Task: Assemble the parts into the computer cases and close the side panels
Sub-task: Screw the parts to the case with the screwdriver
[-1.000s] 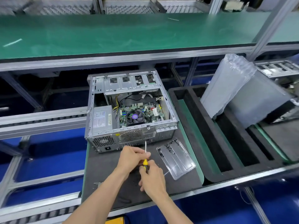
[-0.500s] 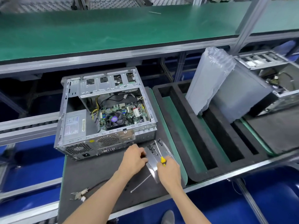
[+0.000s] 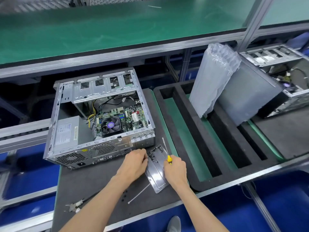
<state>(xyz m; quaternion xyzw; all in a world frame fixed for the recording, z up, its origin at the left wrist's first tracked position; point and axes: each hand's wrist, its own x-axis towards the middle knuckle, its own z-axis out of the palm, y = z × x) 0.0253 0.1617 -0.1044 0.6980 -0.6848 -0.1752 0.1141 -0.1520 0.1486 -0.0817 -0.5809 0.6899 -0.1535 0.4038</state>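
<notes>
Screw tray [image 3: 156, 174] right-front of PC case [image 3: 100, 118]

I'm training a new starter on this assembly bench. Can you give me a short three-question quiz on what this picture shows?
1. True or false: the side of the computer case is already closed.
2. Which hand grips the yellow-handled screwdriver? A) the left hand B) the right hand C) neither
3. Fill in: the small black screws lie in a clear plastic ____ beside the case.

Key
1. False: the side is open, and the fan and board show inside.
2. B.
3. Tray. The left hand's fingers reach into its screw end.
</notes>
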